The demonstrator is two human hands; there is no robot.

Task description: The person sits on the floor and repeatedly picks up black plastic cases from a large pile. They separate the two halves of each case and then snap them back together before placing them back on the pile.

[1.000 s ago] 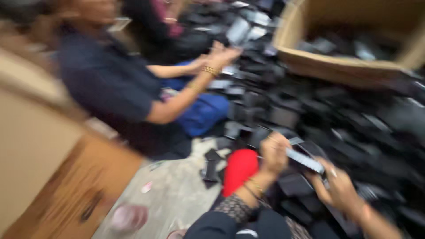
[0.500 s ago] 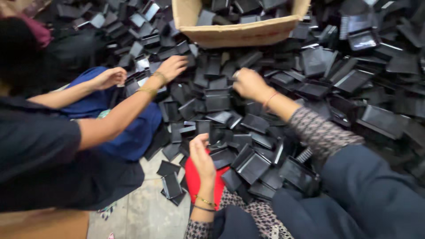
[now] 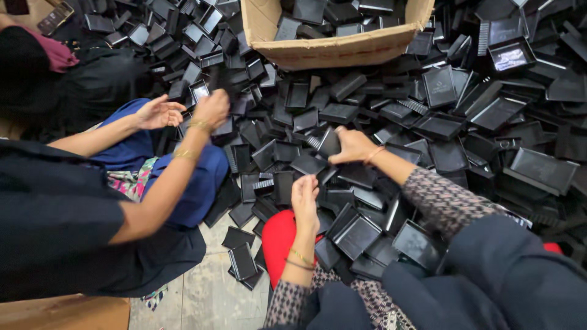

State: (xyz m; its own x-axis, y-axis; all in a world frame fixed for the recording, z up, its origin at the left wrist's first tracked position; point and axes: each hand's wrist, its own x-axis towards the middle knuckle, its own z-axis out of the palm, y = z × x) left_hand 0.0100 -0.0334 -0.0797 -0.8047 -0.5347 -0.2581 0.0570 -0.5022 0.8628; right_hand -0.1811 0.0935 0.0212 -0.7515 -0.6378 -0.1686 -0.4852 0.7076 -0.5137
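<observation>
The right hand (image 3: 353,146) reaches out over a wide heap of black plastic trays (image 3: 428,128) and is closed on one small black tray piece (image 3: 329,142), which sits at the hand's left edge, pinched between thumb and fingers. That piece stands tilted up off the heap, with its long axis running from near-left to far-right and its upper end pointing away toward the cardboard box (image 3: 333,49) at the far middle of the scene. The left hand (image 3: 304,198) lies nearer, just to the left of the right forearm, fingers stretched together and pointing far; its fingertips meet the edge of a flat black tray (image 3: 283,186) in the heap, though whether it grips anything cannot be told. A red object (image 3: 278,238) shows just beside the left wrist, on the near side. The box holds more black trays. To the left, another person in dark clothing and blue trousers reaches into the same heap with two hands (image 3: 211,110), well apart from the wearer's own. A few loose trays lie on the bare floor (image 3: 208,293) at near left.
</observation>
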